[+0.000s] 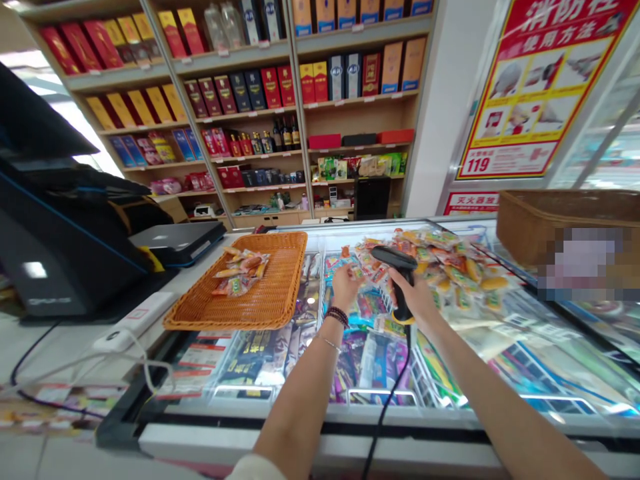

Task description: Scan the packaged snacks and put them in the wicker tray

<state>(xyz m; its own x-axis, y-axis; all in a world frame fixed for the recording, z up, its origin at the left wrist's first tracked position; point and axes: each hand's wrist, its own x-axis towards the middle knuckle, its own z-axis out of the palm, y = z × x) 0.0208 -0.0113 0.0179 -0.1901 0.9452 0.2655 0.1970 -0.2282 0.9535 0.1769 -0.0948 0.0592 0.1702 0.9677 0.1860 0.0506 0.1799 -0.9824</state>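
Observation:
My right hand (411,293) is wrapped round a black barcode scanner (397,260), its cable hanging down over the freezer's front edge. Just left of the scanner head, my left hand (347,283) pinches a small wrapped snack (357,272). A pile of wrapped snacks (455,260) lies on the freezer's glass top, behind and right of my right hand. The orange wicker basket (235,303) at the left holds several wrapped snacks (243,267). Beneath my hands, bagged frozen goods (370,357) show in the freezer.
A brown box (525,227) stands at the right on the freezer. To the left are a black terminal (60,233), a flat dark device (175,240) and a white power strip (135,320) with cables. Shelves of boxed goods (240,87) stand behind the freezer.

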